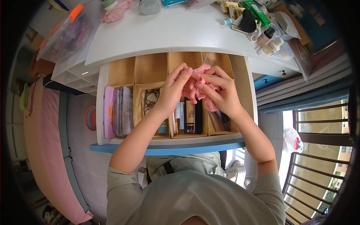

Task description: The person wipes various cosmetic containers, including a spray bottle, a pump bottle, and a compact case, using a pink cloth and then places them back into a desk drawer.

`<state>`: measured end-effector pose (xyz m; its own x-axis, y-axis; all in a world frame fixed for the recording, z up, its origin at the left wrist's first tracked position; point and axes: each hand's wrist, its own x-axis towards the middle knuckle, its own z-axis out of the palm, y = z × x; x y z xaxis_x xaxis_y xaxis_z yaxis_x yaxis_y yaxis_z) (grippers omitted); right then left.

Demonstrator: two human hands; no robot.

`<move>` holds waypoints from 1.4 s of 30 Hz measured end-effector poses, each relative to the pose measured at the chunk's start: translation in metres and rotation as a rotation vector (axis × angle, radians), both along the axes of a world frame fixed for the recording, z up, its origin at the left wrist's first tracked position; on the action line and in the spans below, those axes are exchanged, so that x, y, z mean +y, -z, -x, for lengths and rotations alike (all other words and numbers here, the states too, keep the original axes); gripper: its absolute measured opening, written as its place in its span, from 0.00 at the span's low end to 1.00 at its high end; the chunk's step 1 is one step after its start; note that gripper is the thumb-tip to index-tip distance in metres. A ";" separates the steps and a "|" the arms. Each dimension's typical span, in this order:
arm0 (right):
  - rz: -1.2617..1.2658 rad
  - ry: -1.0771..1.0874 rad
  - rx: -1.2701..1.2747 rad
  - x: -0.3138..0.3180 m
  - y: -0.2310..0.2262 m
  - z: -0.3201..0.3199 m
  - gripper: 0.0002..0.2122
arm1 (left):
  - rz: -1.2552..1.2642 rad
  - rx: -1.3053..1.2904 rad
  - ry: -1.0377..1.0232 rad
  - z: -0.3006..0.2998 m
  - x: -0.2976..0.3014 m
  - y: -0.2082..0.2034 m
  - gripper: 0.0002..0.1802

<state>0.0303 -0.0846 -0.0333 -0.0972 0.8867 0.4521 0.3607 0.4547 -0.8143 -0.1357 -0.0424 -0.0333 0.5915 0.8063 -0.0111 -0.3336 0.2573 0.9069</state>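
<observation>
Two hands share one soft pink fabric item (pixel 211 105): fingers of the left hand (pixel 173 87) pinched narrow at its upper edge, those of the right hand (pixel 225 92) closed around its fluffier part, all held above the open drawer (pixel 168 150). Handling, in my judgement: keep light, even tension between the pinches and ease out folds before gripping harder, with loose fabric clear of the dark tube (pixel 190 116) below. Outward from where I stand: white desk (pixel 157 37), bottles (pixel 273 47) crowding its right side; pink-covered bed or bench (pixel 48 150) left; grey curtains (pixel 300 93) and barred window (pixel 318 168) right.
</observation>
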 end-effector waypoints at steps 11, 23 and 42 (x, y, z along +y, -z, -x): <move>0.826 -0.407 0.910 -0.009 -0.012 -0.003 0.14 | -0.428 0.136 -0.086 0.005 0.001 -0.010 0.11; -0.107 -0.030 -0.311 -0.003 -0.014 -0.010 0.13 | 0.004 0.018 0.100 0.009 0.003 -0.009 0.16; -0.002 -0.136 -0.088 0.000 -0.004 -0.011 0.08 | -0.061 0.189 -0.024 0.005 0.001 -0.014 0.19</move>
<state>0.0410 -0.0845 -0.0295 -0.2558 0.8617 0.4383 0.3657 0.5059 -0.7812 -0.1403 -0.0409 -0.0194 0.5642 0.8226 -0.0704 -0.1617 0.1937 0.9676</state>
